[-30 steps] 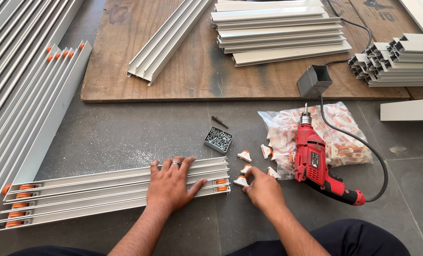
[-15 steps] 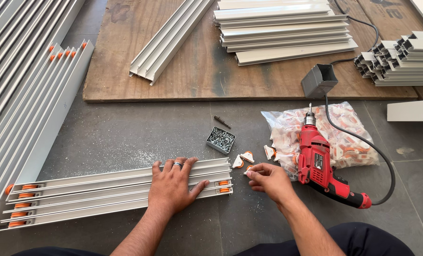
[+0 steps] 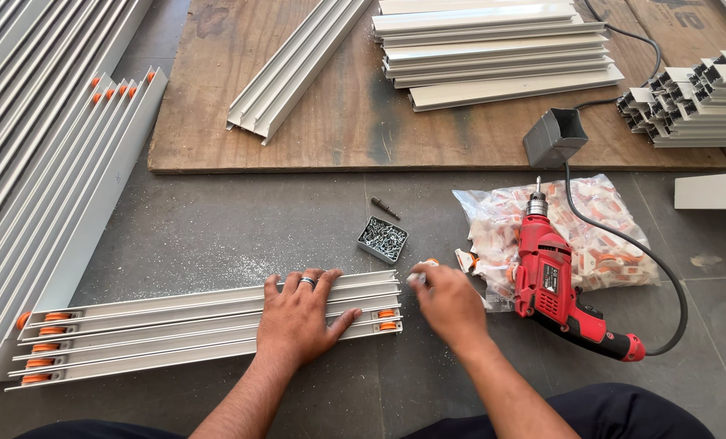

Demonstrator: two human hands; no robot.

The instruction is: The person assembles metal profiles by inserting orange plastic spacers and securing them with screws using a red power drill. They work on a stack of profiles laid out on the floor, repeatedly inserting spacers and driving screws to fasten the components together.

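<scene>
Track bundle [image 3: 176, 325] on the floor, left hand [image 3: 298, 321] spread flat on its near end as a clamp, right hand [image 3: 448, 301] pinching small white-orange roller [image 3: 420, 275] beside that end.

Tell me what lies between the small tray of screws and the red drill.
In the head view, between the tray of screws and the red drill lie small white-and-orange plastic pieces and the bag's near edge.
</scene>
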